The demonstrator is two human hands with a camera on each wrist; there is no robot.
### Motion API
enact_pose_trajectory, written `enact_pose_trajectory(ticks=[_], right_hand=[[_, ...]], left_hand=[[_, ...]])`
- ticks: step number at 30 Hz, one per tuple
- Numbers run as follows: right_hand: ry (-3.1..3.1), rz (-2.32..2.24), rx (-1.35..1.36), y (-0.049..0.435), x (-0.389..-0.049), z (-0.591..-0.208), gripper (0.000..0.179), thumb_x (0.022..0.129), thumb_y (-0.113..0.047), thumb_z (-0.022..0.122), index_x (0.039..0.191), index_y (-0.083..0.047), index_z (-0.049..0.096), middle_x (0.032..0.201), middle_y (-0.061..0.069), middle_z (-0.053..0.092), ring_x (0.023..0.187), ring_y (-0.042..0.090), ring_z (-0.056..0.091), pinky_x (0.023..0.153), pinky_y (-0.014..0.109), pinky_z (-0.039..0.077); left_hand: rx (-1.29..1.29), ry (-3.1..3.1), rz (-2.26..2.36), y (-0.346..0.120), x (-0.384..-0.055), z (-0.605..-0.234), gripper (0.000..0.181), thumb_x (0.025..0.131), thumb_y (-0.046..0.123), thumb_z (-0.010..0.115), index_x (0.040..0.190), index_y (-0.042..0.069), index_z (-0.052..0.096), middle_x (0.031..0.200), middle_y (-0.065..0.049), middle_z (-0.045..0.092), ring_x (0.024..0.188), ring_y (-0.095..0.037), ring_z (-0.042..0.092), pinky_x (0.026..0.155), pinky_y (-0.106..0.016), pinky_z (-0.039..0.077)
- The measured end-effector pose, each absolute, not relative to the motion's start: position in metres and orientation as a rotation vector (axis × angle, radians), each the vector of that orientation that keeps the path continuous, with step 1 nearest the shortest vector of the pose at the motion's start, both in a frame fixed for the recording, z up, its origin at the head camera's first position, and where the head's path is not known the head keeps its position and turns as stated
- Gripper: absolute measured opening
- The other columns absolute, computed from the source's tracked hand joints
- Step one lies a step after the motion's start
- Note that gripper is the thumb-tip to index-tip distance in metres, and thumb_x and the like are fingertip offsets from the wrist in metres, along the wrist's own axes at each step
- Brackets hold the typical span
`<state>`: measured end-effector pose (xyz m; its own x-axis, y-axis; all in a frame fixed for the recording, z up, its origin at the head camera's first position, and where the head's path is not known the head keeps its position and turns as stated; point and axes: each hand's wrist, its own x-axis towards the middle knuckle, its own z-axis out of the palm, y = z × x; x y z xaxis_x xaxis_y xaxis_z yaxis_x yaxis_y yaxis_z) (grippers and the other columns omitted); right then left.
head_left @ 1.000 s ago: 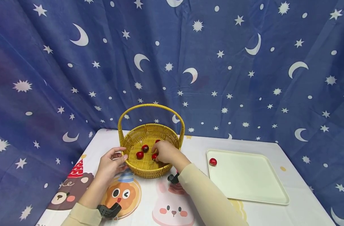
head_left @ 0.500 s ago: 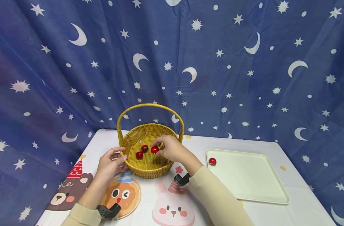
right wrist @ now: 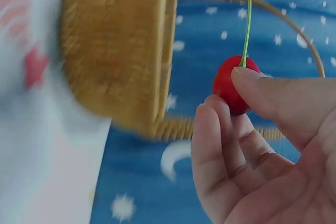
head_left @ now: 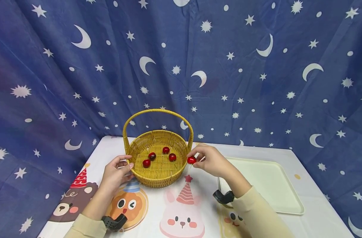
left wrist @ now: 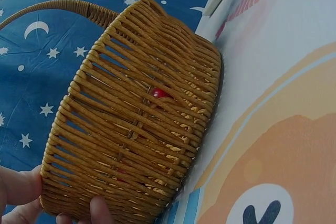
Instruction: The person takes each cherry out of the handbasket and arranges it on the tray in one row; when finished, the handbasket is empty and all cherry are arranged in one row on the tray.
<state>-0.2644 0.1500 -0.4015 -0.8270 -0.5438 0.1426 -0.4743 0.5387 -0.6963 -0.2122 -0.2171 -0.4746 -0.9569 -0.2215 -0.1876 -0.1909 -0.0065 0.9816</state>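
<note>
The left hand (head_left: 118, 170) holds the side of the yellow basket (head_left: 157, 182). The right hand (head_left: 210, 160) pinches a red cherry (head_left: 191, 160) just beside it. Four more cherries (head_left: 172, 157) lie inside.

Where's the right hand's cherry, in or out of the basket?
Out: the head and right wrist views show the right hand pinching the cherry outside the basket, beyond its rim.
</note>
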Motion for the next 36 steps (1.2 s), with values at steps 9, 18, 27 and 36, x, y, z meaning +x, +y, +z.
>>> enact_pose_trajectory(ticks=[9, 18, 27, 36], right_hand=[[2.760, -1.119, -0.621, 0.236, -0.267, -0.428, 0.033, 0.085, 0.010, 0.080, 0.111, -0.010, 0.080, 0.111, 0.007, 0.073, 0.085, 0.015, 0.070, 0.067, 0.026, 0.062], [2.875, -0.976, -0.425, 0.284, -0.266, -0.459, 0.031, 0.082, 0.009, 0.081, 0.108, -0.009, 0.079, 0.110, 0.011, 0.072, 0.082, 0.017, 0.062, 0.062, 0.024, 0.053], [2.860, -0.924, -0.319, 0.298, -0.276, -0.479, 0.033, 0.081, 0.008, 0.080, 0.110, -0.009, 0.079, 0.109, 0.011, 0.074, 0.086, 0.020, 0.065, 0.069, 0.032, 0.055], [2.848, -0.938, -0.290, 0.302, -0.282, -0.484, 0.035, 0.081, 0.009, 0.081, 0.111, -0.009, 0.078, 0.110, 0.012, 0.074, 0.087, 0.021, 0.065, 0.066, 0.031, 0.056]], left_hand=[[0.461, -2.198, -2.164, -0.217, -0.212, -0.475, 0.046, 0.103, 0.005, 0.070, 0.147, 0.004, 0.056, 0.106, -0.003, 0.049, 0.085, -0.011, 0.066, 0.075, -0.031, 0.068], [0.458, -2.211, -2.148, -0.217, -0.212, -0.475, 0.046, 0.103, 0.005, 0.070, 0.147, 0.004, 0.056, 0.106, -0.003, 0.048, 0.085, -0.012, 0.066, 0.075, -0.031, 0.068], [0.455, -2.208, -2.151, -0.216, -0.212, -0.475, 0.045, 0.104, 0.005, 0.069, 0.147, 0.004, 0.055, 0.107, -0.003, 0.048, 0.088, -0.012, 0.065, 0.076, -0.031, 0.068], [0.443, -2.202, -2.150, -0.216, -0.212, -0.475, 0.046, 0.104, 0.005, 0.069, 0.147, 0.004, 0.055, 0.107, -0.003, 0.047, 0.087, -0.011, 0.065, 0.077, -0.032, 0.069]])
